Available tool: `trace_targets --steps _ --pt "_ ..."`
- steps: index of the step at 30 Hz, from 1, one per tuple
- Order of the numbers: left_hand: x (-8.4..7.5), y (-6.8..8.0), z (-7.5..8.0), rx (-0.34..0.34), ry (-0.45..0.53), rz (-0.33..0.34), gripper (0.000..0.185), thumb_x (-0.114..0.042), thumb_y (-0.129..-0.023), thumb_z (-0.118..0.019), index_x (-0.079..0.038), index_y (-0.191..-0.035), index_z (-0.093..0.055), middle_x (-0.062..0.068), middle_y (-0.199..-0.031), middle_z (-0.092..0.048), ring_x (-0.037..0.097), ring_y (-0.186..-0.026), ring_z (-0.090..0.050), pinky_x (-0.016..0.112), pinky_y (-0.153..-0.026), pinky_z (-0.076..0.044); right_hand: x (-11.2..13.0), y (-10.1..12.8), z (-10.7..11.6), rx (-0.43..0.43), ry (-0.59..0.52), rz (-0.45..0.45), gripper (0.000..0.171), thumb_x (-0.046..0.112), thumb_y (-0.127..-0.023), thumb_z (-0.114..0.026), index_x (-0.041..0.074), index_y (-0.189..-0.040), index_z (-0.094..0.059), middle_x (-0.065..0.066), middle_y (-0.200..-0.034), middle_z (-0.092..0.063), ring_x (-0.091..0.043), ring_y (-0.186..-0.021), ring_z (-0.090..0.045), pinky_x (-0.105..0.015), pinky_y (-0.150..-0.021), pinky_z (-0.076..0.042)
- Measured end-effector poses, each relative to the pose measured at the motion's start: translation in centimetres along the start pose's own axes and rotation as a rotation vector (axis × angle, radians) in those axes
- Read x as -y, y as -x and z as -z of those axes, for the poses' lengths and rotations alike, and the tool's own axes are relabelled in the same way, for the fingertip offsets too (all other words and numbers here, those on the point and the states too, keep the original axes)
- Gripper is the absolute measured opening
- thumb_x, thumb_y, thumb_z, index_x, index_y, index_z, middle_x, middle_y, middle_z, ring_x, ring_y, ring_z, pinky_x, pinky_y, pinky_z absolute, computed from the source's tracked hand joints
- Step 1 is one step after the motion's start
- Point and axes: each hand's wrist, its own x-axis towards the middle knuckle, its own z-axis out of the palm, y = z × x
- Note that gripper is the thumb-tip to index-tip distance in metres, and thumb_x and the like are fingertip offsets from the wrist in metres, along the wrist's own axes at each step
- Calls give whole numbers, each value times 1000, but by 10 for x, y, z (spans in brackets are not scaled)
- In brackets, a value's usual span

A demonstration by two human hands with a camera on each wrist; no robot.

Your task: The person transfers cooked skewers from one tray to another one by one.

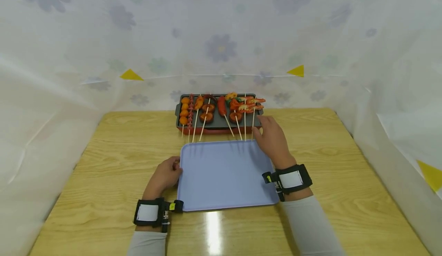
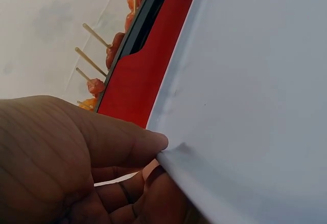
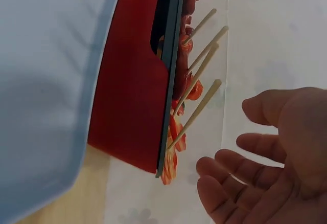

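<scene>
- Two hands at work: left hand [image 1: 165, 176] pinches the left rim of the lavender tray [image 1: 224, 187], thumb on top, fingers [image 2: 127, 193] curled under the edge
- right hand [image 1: 272, 137] hovers by the tray's far right corner, fingers [image 3: 225, 170] loosely spread, holding nothing, just short of the skewer sticks
- tray lies flat on the tabletop [image 1: 114, 141], near edge toward the person, grill pan [image 1: 219, 122] touching or just beyond its far edge
- skewers [image 1: 241, 106] lie across the grill, sticks overhanging toward the tray
- tray looks light, stiff, smooth plastic, likely slippery; take it by the rim
- skewers look light, thin, rollable; pinch at the bare stick end
</scene>
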Motion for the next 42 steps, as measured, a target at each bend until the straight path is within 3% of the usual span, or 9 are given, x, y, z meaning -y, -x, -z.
trace_targets --steps 6,9,11,15,23,27,33,37,42 --pt "0 0 0 0 -6 2 46 -8 -94 -54 6 -138 -50 10 -94 -58 21 -76 -55 32 -61 -45 3 -18 -3 65 -38 -118 48 21 -98 -60 -7 -136 -53 -26 -118 -61 -38 -93 -62 -51 -78 -49" --pt "1 0 0 1 -6 3 46 -8 -94 -54 7 -138 -50 11 -95 -58 21 -76 -55 32 -61 -45 1 -22 -8 67 -59 -157 45 19 -98 -60 -9 -133 -55 -22 -94 -63 -32 -74 -59 -45 -66 -46" --pt "0 0 0 5 1 2 46 -8 -94 -54 7 -138 -50 11 -95 -58 21 -76 -56 32 -61 -45 0 -22 -12 62 -82 -192 44 17 -97 -60 -10 -132 -55 -14 -75 -57 -26 -58 -50 -39 -56 -39" --pt "0 1 -2 5 14 14 47 -8 -94 -54 6 -138 -49 11 -95 -58 21 -76 -56 32 -61 -45 -3 -23 -17 64 -121 -235 39 15 -97 -59 -11 -126 -55 -6 -61 -48 -19 -49 -44 -34 -50 -34" --pt "-1 3 -1 21 4 -2 48 -7 -96 -52 9 -140 -46 13 -98 -58 22 -79 -56 34 -64 -46 -8 -27 -19 75 -131 -254 38 5 -96 -53 -14 -129 -51 -7 -69 -45 -17 -54 -38 -33 -55 -33" --pt "-3 2 1 22 -12 2 48 -7 -95 -53 8 -140 -46 13 -99 -58 23 -79 -55 34 -64 -46 -14 -23 -15 90 -155 -292 41 2 -92 -46 -14 -129 -51 -6 -64 -41 -16 -51 -32 -32 -53 -31" --pt "-6 -2 2 38 -18 13 48 -9 -96 -53 7 -141 -46 12 -97 -58 23 -79 -55 33 -64 -45 -24 -19 -10 165 -198 -340 34 5 -92 -45 -8 -121 -56 -2 -60 -43 -15 -50 -38 -32 -52 -34" --pt "-6 -1 2 38 -10 26 48 -9 -96 -52 7 -141 -45 12 -96 -58 23 -78 -55 34 -64 -46 -24 -20 -5 222 -176 -351 35 10 -95 -46 -7 -123 -58 -7 -69 -52 -17 -54 -45 -33 -54 -38" --pt "-3 -2 2 38 -17 30 48 -9 -96 -51 7 -141 -45 12 -97 -58 22 -79 -55 33 -64 -46 -21 -20 1 282 -166 -375 43 15 -98 -47 -6 -134 -54 -17 -94 -63 -20 -60 -52 -34 -57 -43"
